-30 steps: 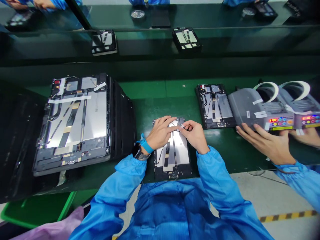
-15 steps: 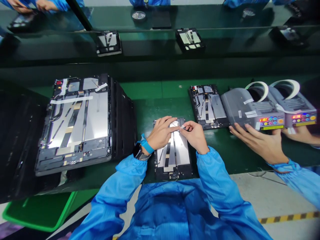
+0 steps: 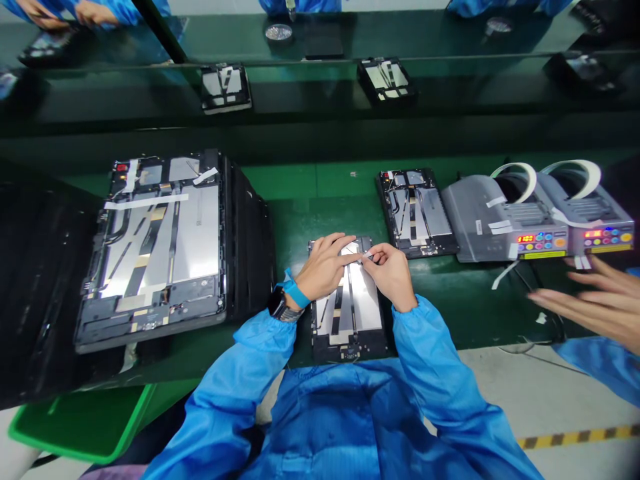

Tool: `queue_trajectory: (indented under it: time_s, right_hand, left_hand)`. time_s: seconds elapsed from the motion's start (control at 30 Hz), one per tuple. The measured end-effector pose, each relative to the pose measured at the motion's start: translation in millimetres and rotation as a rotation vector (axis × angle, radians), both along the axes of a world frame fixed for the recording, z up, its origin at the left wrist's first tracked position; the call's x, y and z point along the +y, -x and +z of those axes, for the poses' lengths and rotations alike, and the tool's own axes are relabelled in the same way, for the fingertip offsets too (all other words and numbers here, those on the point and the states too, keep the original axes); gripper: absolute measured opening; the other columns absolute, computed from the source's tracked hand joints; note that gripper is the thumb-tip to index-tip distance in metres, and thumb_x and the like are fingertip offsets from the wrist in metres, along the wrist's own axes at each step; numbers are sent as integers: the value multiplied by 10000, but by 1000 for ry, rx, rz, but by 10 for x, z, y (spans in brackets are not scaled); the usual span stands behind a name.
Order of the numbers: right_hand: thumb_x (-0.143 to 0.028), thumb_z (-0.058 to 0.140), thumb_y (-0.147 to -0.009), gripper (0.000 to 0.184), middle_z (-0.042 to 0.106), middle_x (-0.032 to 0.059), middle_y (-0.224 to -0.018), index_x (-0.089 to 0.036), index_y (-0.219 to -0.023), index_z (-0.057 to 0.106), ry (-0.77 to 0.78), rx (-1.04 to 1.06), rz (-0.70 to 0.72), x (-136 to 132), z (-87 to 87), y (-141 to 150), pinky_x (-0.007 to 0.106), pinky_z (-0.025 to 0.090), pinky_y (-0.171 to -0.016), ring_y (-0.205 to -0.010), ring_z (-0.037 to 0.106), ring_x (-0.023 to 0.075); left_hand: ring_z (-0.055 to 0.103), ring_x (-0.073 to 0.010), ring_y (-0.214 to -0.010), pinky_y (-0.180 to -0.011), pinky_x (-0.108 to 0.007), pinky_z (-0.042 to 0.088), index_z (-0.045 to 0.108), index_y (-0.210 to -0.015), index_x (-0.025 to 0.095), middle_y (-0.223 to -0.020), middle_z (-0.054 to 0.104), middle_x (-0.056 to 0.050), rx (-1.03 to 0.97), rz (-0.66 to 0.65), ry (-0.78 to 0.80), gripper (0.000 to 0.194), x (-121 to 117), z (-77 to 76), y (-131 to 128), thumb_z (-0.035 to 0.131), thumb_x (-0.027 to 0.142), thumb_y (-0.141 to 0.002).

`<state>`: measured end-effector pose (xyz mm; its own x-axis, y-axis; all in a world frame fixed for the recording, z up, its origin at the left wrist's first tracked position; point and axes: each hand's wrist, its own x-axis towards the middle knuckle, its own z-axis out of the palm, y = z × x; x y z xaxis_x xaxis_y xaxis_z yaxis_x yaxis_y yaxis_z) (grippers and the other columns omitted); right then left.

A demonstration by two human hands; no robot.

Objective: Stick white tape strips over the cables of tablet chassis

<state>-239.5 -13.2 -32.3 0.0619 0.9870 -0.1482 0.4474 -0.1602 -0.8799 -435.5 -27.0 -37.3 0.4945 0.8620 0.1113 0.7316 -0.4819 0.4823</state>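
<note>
My right hand [image 3: 394, 275] pinches a small white strip [image 3: 369, 255]; my left hand [image 3: 326, 270] lies loosely spread on the opened tablet [image 3: 369, 310] beneath both, its smooth silvery plate crossed by flat ribbon cables [image 3: 338, 313]. Beyond my right hand sit rounded grey tape dispensers [image 3: 479, 217].

Open lane on tabletop [image 3: 297, 215] btwn tall tablet stack (L) [image 3: 173, 257] & opened tablet (R) [image 3: 430, 212]; near end blocked by centre tablet [image 3: 363, 307]. Farther R, 2 tape dispensers [image 3: 540, 217] block, w/ co-worker's fingers [image 3: 567, 307] nr front.
</note>
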Motion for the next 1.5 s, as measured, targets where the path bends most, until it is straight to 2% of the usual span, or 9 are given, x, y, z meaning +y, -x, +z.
queue_trajectory:
  time_s: [0.13, 0.4, 0.57, 1.0, 1.37, 1.5]
  right_hand:
    - [-273, 709, -712, 97, 581, -17, -685, -200, -763, 673, 36, 3, 3, 24, 44, -31, 296, 406, -644, -639, 516, 147]
    - [-383, 734, -691, 216, 582, -13, -637, -187, -754, 671, 123, 233, 27, 61, 72, -97, 281, 382, -583, -603, 494, 136]
    - [-353, 751, -662, 211, 549, -32, -625, -189, -764, 667, 149, 202, -6, 42, 21, -45, 279, 354, -566, -581, 473, 127]
    - [-356, 748, -670, 208, 542, -31, -626, -185, -765, 679, 142, 158, 11, 53, -13, -64, 279, 317, -549, -570, 461, 124]
    - [-354, 740, -695, 201, 541, -31, -656, -188, -796, 691, 77, 122, 2, 10, -50, -48, 281, 355, -568, -586, 461, 127]
    - [-331, 737, -705, 180, 547, -30, -681, -199, -816, 686, 70, 62, 12, 10, -90, -43, 281, 392, -599, -623, 501, 141]
  left_hand:
    - [403, -350, -1501, -1192, -622, 367, 720, -1412, 308, -1627, 523, -82, -2, 1, -13, 620, 0, -12, 0, 451, 45, -920]
    - [402, -366, -1505, -1176, -630, 372, 728, -1403, 283, -1626, 525, -103, 2, -3, -7, 610, 7, -24, -3, 453, 38, -916]
    - [402, -365, -1507, -1173, -626, 372, 725, -1405, 288, -1629, 521, -99, 2, -5, -8, 622, 3, -20, -8, 455, 30, -908]
    - [400, -370, -1505, -1162, -627, 377, 731, -1394, 283, -1626, 522, -105, -4, -2, -23, 588, 4, -48, -1, 459, 50, -929]
    - [401, -347, -1503, -1176, -623, 374, 737, -1382, 299, -1617, 533, -88, -4, 5, -15, 611, -2, -22, -10, 461, 39, -903]
    - [403, -347, -1500, -1174, -629, 374, 736, -1382, 304, -1619, 531, -86, -13, 7, -11, 605, -1, -34, -4, 465, 47, -907]
